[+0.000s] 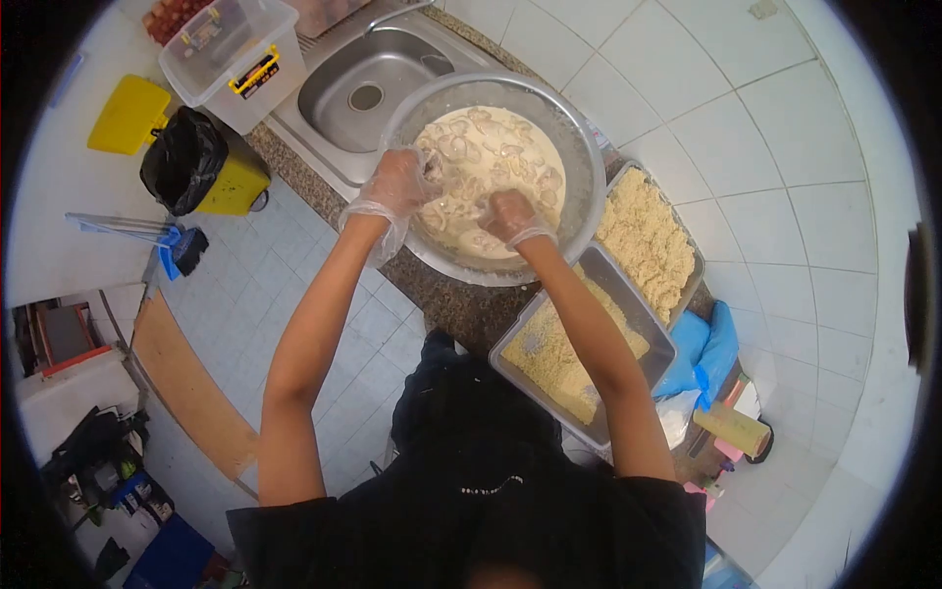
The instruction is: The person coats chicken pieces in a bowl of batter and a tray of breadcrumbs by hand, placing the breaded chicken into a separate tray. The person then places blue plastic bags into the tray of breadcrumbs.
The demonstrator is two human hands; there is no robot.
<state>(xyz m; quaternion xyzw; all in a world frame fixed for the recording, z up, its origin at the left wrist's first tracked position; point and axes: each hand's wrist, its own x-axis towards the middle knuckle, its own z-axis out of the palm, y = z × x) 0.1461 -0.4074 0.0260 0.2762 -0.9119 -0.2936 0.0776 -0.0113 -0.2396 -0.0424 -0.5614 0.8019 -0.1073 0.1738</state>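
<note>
A large metal basin (587, 177) holds creamy white liquid with many pale chicken pieces (510, 147) in it. My left hand (394, 185), in a clear plastic glove, is closed over the basin's left side; a pale piece seems to show at its fingertips. Lower and to the right, my right hand (512, 218), gloved likewise, dips its curled fingertips into the liquid among the pieces. What those fingers hold is hidden. Under my right forearm sits a grey tray (659, 365) of yellowish crumbs, beside another tray (687, 304) full of lumpy pale coating.
A steel sink (324, 88) adjoins the basin, with a clear plastic box (235, 74) beyond it. Blue bags (705, 344) lie right of the trays against the tiled wall. A yellow bin (231, 182) and a blue broom (182, 247) stand on the left floor.
</note>
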